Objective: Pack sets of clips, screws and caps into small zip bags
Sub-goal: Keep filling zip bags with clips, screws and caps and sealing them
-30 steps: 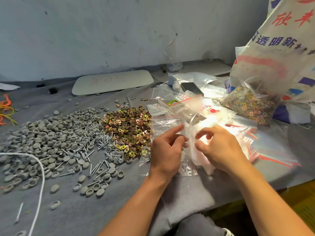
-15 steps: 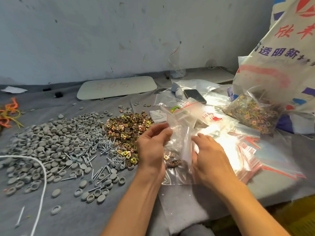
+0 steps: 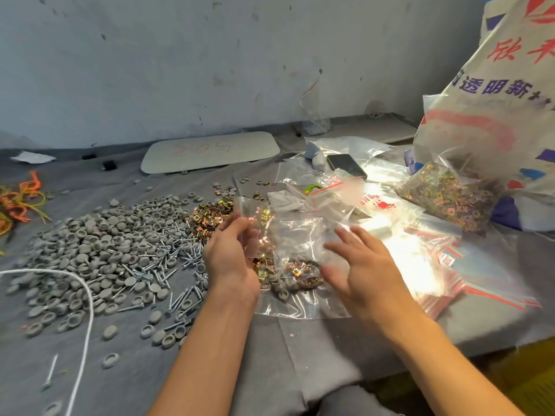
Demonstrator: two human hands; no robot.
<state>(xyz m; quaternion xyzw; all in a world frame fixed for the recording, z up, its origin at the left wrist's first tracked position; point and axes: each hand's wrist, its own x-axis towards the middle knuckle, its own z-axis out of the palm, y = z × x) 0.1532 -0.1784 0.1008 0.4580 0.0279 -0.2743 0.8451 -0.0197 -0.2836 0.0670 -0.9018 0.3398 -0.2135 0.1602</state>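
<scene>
Half a second ago both my hands were closed on clear plastic, holding it up between them. Now my right hand (image 3: 363, 274) has let go. Its grip is open, with the fingers spread and blurred, hovering just above the big clear bag (image 3: 300, 306), which lies on the tabletop (image 3: 135, 370) between my wrists. A clump of clips and grey caps sits in the bottom of that bag.

My left hand (image 3: 229, 259) keeps its grip. The fingers are curled round the lower edge of a small zip bag (image 3: 255, 217), which stands up from my palm. It is hard to tell through the plastic, but this bag looks empty.

I take this to mean one packing round is over and the next is starting. The bag in my left hand needs its mouth opened and a set put in. My right hand is free for that.

All the parts are to my left:
- The loose clips (image 3: 210, 217) are nearest.
- The screws (image 3: 174, 259) are just beyond them.
- The caps (image 3: 99, 244) are spread furthest out.

The stack of spare zip bags (image 3: 438, 265) lies to my right.

The thin plastic is slippery, so a one-handed hold could let the mouth fold shut.
</scene>
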